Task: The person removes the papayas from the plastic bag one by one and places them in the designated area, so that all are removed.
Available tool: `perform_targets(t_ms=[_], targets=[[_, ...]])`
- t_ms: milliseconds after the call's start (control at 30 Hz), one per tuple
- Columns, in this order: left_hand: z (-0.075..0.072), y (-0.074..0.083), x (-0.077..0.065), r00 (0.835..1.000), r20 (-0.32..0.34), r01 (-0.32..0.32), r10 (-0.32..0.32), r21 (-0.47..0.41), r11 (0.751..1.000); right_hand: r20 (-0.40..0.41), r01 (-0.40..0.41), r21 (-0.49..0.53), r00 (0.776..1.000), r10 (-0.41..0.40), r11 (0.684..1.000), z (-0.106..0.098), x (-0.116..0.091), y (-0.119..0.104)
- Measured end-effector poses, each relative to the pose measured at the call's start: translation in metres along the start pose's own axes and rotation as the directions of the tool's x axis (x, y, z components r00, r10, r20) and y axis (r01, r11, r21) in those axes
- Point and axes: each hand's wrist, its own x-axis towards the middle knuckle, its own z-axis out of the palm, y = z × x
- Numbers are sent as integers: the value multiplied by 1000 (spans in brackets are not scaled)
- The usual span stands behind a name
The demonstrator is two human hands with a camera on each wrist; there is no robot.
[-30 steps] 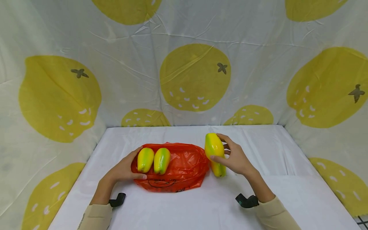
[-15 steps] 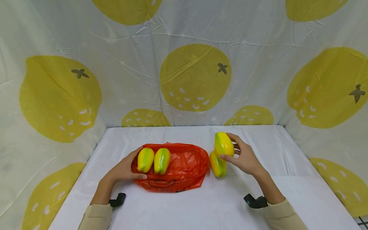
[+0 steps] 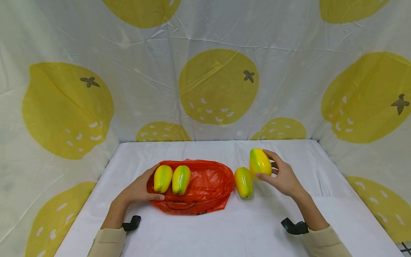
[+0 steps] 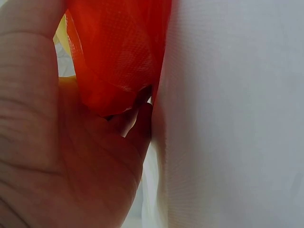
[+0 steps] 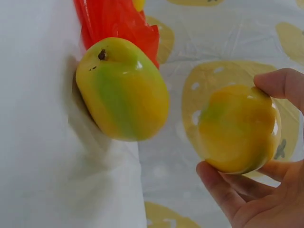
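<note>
A red plastic bag (image 3: 210, 180) lies with its mouth spread on the table. Two yellow-green papayas, a left one (image 3: 163, 178) and a right one (image 3: 181, 180), rest in its left part. My left hand (image 3: 137, 188) grips the bag's left end, thumb over the front rim; the left wrist view shows red film (image 4: 114, 52) inside the curled hand. My right hand (image 3: 283, 177) holds another papaya (image 3: 260, 163) between thumb and fingers, raised above the table. A fourth papaya (image 3: 244, 182) lies at the bag's right end, left of the held one, as the right wrist view also shows.
A white cloth covers the table (image 3: 205, 235). Behind and at the sides hang cloth walls (image 3: 144, 100) printed with big yellow lemons. A black wrist mount (image 3: 131, 223) sits on the left forearm, another mount (image 3: 294, 226) on the right.
My right hand has moved to the right with its papaya, away from the bag, uncovering the papaya on the table. My left hand and the bag have stayed in place.
</note>
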Motion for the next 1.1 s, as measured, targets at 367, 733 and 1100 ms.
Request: perform_targets(t_ms=[367, 733, 1100], targets=[[1, -1, 0, 1000, 0, 2, -2, -7, 1000, 10, -25, -23, 1000, 25, 999, -3, -5, 13], [1, 0, -1, 1000, 3, 13, -13, 8, 1000, 32, -70, -84, 997, 73, 994, 1, -11, 28], [0, 2, -1, 1000, 3, 16, -16, -6, 1000, 53, -101, -112, 993, 108, 988, 5, -16, 37]])
